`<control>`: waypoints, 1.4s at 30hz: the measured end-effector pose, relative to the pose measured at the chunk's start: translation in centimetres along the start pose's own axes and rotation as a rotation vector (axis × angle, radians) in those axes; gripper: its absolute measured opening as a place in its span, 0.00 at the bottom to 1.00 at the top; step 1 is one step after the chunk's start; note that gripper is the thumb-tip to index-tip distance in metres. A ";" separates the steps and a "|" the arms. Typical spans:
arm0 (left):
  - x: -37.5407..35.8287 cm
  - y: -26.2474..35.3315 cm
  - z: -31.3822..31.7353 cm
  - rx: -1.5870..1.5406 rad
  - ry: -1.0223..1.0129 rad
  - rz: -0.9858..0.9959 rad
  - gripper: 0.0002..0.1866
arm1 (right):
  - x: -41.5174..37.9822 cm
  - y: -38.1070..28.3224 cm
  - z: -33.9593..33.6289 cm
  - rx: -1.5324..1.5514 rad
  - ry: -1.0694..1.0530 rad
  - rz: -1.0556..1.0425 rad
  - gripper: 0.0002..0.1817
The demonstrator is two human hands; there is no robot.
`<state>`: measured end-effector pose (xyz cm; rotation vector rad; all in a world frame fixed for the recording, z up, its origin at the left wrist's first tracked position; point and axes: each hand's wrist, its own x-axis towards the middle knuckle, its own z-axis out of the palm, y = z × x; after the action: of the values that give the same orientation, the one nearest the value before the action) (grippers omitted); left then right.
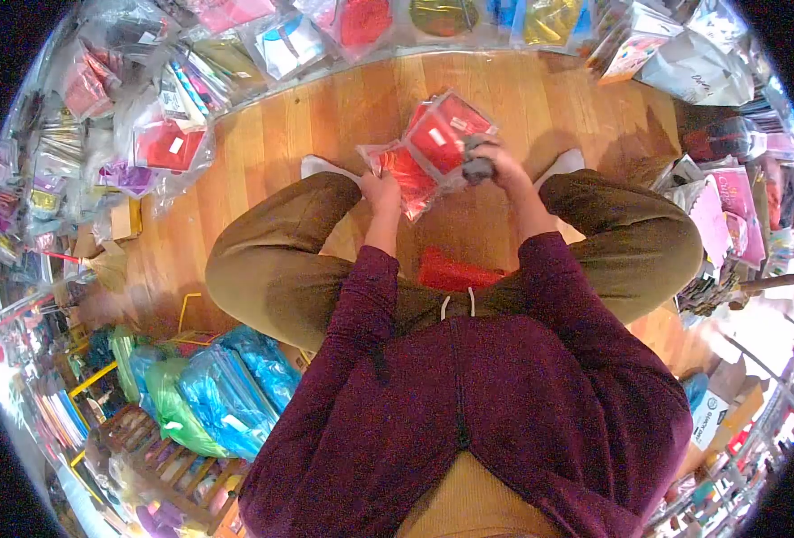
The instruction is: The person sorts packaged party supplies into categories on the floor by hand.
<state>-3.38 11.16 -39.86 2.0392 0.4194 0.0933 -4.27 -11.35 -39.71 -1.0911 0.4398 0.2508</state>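
Note:
My left hand [381,192] is closed on the edge of a clear plastic packet with red contents [404,172], held just above the floor between my legs. In my right hand [507,168] is a small dark handheld tool [478,161], blurred, so its exact kind is hard to make out. The tool is at the right side of a clear bag of red items [434,136], which bears white labels and adjoins the packet in my left hand. Closer to my body, a bright red item [459,269] lies on the floor by my lap.
The wooden floor [280,112] is ringed by plastic-wrapped goods. Red packs [171,145] stand at the left, and a large grey bag [700,70] at the upper right. Blue plastic bags [226,394] and a green bag [180,403] lie behind my left knee.

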 end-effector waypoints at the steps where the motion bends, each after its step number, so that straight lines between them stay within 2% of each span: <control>1: 0.3 -0.6 0.3 -0.099 -0.012 -0.078 0.09 | 0.0 0.3 1.1 -0.172 -0.142 -0.067 0.13; 2: 0.4 -1.2 0.5 -0.198 -0.023 -0.155 0.11 | -0.1 0.6 2.5 -0.342 -0.285 -0.133 0.13; 3: 0.4 -0.9 0.4 -0.198 -0.019 -0.156 0.11 | -1.1 0.2 4.7 -0.420 -0.335 -0.100 0.13; 5: 0.3 0.2 0.3 -0.665 -0.016 -0.364 0.17 | -2.0 0.8 7.4 -0.497 -0.386 -0.067 0.13; 7: 0.5 0.5 -0.2 -0.602 -0.088 -0.390 0.18 | -1.3 4.1 7.6 -0.572 -0.427 -0.238 0.13; 8: 0.5 0.7 -0.5 -0.538 -0.161 -0.417 0.20 | -1.1 4.7 7.6 -0.572 -0.428 -0.236 0.13; 9: -0.1 2.3 -1.1 -0.538 -0.160 -0.418 0.20 | -1.0 5.0 7.6 -0.584 -0.446 -0.312 0.13; 10: -0.9 4.0 -1.6 -0.387 -0.151 -0.373 0.17 | -0.9 5.2 7.5 -0.596 -0.463 -0.387 0.13; 11: -1.4 5.1 -1.9 -0.238 -0.144 -0.324 0.14 | -1.2 4.7 7.6 -0.598 -0.463 -0.386 0.13; 13: -1.4 4.4 -1.6 -0.235 -0.130 -0.300 0.11 | -2.1 2.9 7.9 -0.717 -0.518 -0.328 0.13; 15: -1.1 3.6 -1.5 -0.228 -0.109 -0.274 0.10 | -1.3 2.4 7.0 -0.702 -0.466 -0.270 0.12; 16: -1.0 3.1 -1.4 -0.176 -0.108 -0.219 0.12 | -0.8 2.1 6.5 -0.687 -0.416 -0.207 0.12; 18: -0.9 1.8 -1.2 -0.120 -0.107 -0.173 0.15 | -0.5 0.4 6.6 -0.576 -0.344 -0.215 0.12; 20: -0.6 0.8 -0.6 -0.299 -0.139 -0.254 0.10 | -0.9 -2.0 7.3 -0.230 -0.210 -0.165 0.14; 21: -0.6 1.1 -0.5 -0.301 -0.146 -0.251 0.10 | -1.4 -2.9 8.3 -0.440 -0.155 -0.168 0.16; 23: -0.9 1.6 -0.7 -0.238 -0.140 -0.152 0.10 | -0.2 0.9 9.8 -0.903 -0.072 -0.648 0.15; 27: -1.5 2.3 -1.9 -0.441 -0.171 -0.241 0.09 | -0.2 6.1 13.0 -0.850 -0.205 -0.791 0.18; 29: -1.5 2.2 -2.3 -0.260 -0.145 -0.092 0.09 | 1.0 6.5 12.6 -1.060 -0.172 -0.926 0.18; 30: -1.5 2.9 -2.6 -0.255 -0.144 -0.091 0.09 | 1.7 6.8 12.3 -1.056 -0.172 -0.926 0.18; 32: -2.0 4.4 -3.2 -0.154 -0.260 -0.365 0.10 | 2.5 7.6 11.2 -1.065 -0.129 -0.306 0.17; 34: -1.1 0.6 -1.6 -0.278 -0.219 -0.293 0.10 | 3.2 7.1 10.1 -1.058 -0.093 -0.367 0.16; 35: -1.0 -0.2 -1.5 -0.393 -0.170 -0.235 0.10 | 2.7 6.4 10.0 -1.154 -0.122 -0.277 0.14; 36: -1.0 -1.0 -1.4 -0.392 -0.165 -0.238 0.10 | 2.2 6.0 9.9 -1.247 -0.155 -0.183 0.13; 38: -0.8 -2.1 -1.4 -0.245 -0.146 -0.203 0.11 | 2.9 7.9 8.7 -1.238 -0.096 -0.215 0.12; 40: -0.7 -3.6 -0.8 -0.254 -0.084 -0.175 0.11 | 4.3 11.0 7.3 -1.222 -0.025 -0.249 0.11; 42: -0.9 -1.8 -1.0 -0.271 -0.029 -0.146 0.11 | 5.2 12.6 6.3 -1.441 -0.067 -0.212 0.11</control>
<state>-4.96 12.43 -40.86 1.7371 0.5079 0.0289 -3.46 -0.17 -49.74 -2.5073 0.0046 0.4252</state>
